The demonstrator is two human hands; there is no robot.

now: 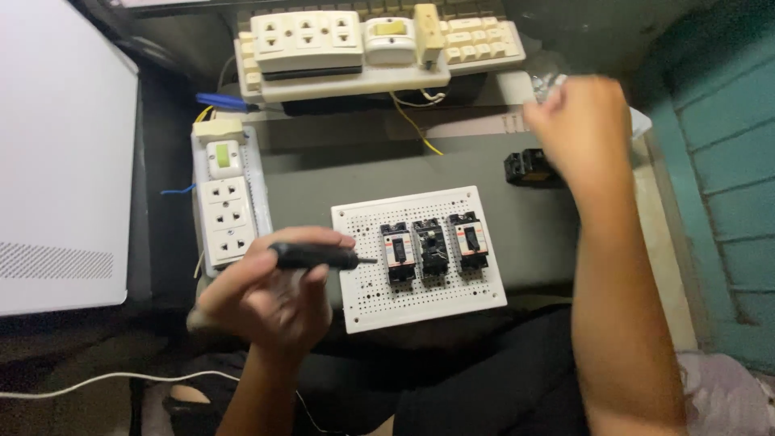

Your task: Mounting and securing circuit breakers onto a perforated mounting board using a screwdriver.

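Perforated white mounting board [367,303] lies flat on the dark grey work surface [533,242] just in front of my lap, turned a little so its right end sits higher in view. Three small black circuit breakers [434,246] stand side by side across its upper right part, close together; the left and right ones show orange-and-white faces, the middle one looks mostly black.

Beyond it, at the far edge of the surface, a cream board [355,81] carries a triple socket block [307,39] and a rocker switch [390,39], with a beige keyboard [484,40] partly behind it. To the left of the grey surface a narrow white panel [226,202] holds a green-lit switch [224,156] above two sockets [228,218]. A large white flat casing [56,161] fills the left side. A loose black breaker [529,169] sits apart from the board, near its upper right.

My right hand [577,125] is raised over the far right of the surface, fingers curled shut around something clear and crinkled that I can barely make out; it is blurred. My left hand [270,295] is just left of the board, wrapped around a black-handled screwdriver [315,257], whose thin tip points right and reaches the left breaker's side. A yellow wire [416,125] trails down from the cream board.
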